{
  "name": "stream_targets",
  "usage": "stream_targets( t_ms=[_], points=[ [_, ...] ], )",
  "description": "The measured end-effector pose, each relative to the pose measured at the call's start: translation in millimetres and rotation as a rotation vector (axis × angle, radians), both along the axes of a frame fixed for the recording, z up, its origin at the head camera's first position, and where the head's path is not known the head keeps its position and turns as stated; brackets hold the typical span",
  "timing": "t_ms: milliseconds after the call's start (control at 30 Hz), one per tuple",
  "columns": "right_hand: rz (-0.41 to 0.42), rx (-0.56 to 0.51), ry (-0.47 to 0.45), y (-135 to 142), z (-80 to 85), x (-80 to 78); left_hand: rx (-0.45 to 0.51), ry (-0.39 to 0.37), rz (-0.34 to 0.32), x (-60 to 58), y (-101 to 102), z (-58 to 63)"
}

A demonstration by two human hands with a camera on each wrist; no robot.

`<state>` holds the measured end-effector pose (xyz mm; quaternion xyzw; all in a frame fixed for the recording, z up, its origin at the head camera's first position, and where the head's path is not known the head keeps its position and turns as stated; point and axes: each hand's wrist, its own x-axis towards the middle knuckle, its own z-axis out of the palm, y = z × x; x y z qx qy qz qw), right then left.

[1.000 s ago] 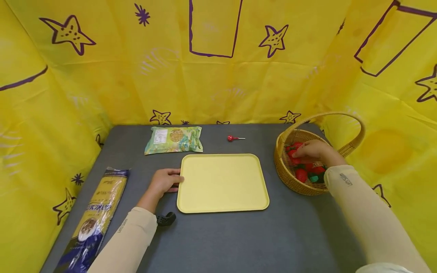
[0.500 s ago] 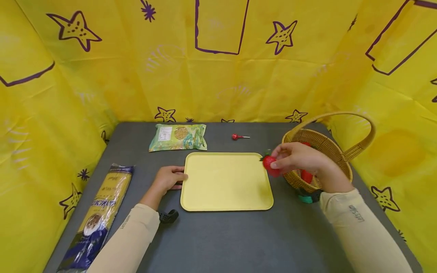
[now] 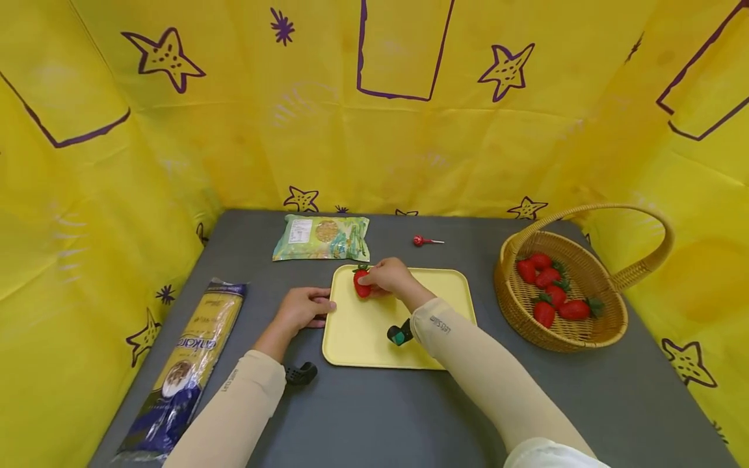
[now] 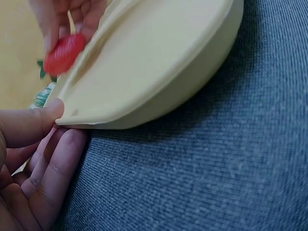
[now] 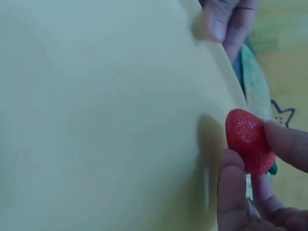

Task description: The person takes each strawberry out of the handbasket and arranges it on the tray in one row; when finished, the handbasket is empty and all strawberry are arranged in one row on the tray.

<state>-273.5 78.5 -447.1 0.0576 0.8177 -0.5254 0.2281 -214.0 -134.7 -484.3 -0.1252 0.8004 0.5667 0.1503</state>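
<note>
A red strawberry (image 3: 362, 286) with green leaves is pinched between the thumb and fingers of my right hand (image 3: 396, 279). In the right wrist view the strawberry (image 5: 248, 142) hangs over the tray, its shadow falling beside it. The tray (image 3: 374, 341) is pale yellow and rectangular, with a raised rim. My left hand (image 3: 300, 310) grips the tray's left edge, thumb on top of the rim and fingers beneath, as the left wrist view shows. To the right stands a wicker basket (image 3: 508, 320) with several strawberries (image 3: 576, 309) inside.
Behind the tray lie a green food bag (image 3: 328, 238) and a red lollipop (image 3: 419, 240). A long blue-and-yellow pasta packet (image 3: 190, 364) lies at the left. The basket's handle (image 3: 643, 266) arches high. Yellow patterned cloth (image 3: 409, 149) surrounds the grey table.
My right hand has taken a strawberry out of the basket and carried it left, over the tray's back left corner. My left hand stays on the tray's edge. The head view has shifted slightly.
</note>
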Motion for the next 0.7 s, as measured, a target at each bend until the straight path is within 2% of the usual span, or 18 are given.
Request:
stream_targets(
  t_ms=[100, 233, 467, 700],
  points=[
    [-0.036, 0.032, 0.013, -14.9, -9.1, -2.1, 0.005, -0.002, 0.003, 0.1, 1.7, 0.3],
    [-0.045, 0.055, 0.002, -29.2, -14.0, -4.9, -0.004, 0.001, 0.018, 0.6, 2.0, 0.0],
    [-0.080, 0.078, -0.005, -39.9, -13.3, -6.7, 0.014, 0.014, 0.018, 1.0, 4.3, -0.7],
    [-0.079, 0.058, 0.005, -44.8, -12.1, -3.9, 0.021, 0.009, 0.019, -0.2, 2.6, -1.5]
  ],
)
